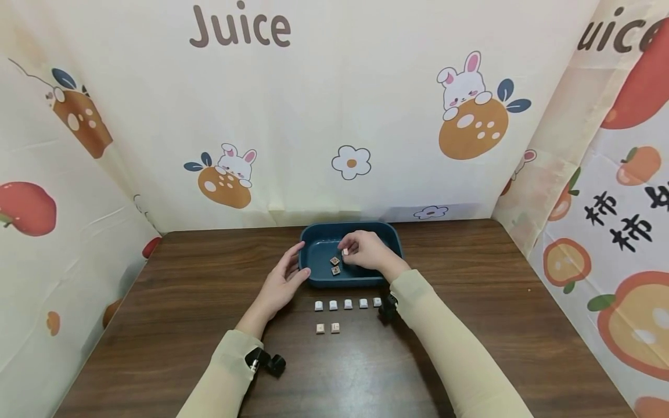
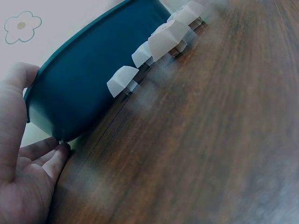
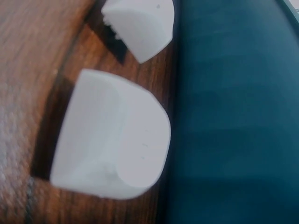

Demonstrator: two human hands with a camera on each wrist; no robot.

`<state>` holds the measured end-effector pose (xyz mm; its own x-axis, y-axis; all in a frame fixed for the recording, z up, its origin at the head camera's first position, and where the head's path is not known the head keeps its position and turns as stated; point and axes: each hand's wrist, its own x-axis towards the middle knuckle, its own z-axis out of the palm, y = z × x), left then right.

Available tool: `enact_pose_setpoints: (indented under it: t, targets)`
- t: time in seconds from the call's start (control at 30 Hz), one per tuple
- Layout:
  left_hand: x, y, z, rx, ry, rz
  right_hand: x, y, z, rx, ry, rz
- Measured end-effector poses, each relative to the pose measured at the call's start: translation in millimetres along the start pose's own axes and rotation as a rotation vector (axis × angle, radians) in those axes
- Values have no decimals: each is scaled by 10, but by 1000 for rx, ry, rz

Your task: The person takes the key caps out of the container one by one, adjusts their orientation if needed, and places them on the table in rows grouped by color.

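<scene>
In the head view, my right hand [image 1: 363, 249] reaches into a blue tray [image 1: 319, 283] and pinches a small white keycap [image 1: 345, 252]. Two overturned keycaps with dark undersides lie on the tray floor to its left, the nearer one [image 1: 335, 270] close to the front wall. My left hand [image 1: 279, 284] rests against the tray's left side, its fingers loosely extended. White keycaps [image 1: 333, 305] form a row in front of the tray. Nearer still, two more keycaps [image 1: 320, 329] sit side by side. The right wrist view shows a white keycap [image 3: 112, 140] beside the tray wall, not the right hand.
A brown wooden table [image 1: 209, 278] holds everything. Printed curtains [image 1: 303, 104] rise behind it and along both sides; the tray's back edge is near the rear one. A black wrist device [image 1: 388, 309] hangs close to the right end of the keycap row.
</scene>
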<state>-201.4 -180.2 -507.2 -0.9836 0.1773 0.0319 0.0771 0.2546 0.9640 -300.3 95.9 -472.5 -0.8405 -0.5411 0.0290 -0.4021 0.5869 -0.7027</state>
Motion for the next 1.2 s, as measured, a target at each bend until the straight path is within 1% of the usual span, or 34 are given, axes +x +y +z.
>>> enact_pose_setpoints:
  t: [0.27,0.53,0.73,1.2]
  targets:
    - [-7,2,-3,-2,-2,-2,-14,-26,-12,26,0,20]
    - [-15,21,7,-6,0,2,-30,-24,-14,-4,-5,39]
    - [-17,26,13,-2,0,3,-32,-19,-15,-14,7,27]
    - [-4,14,-1,0,-3,4,-30,-26,-34,58,20,-38]
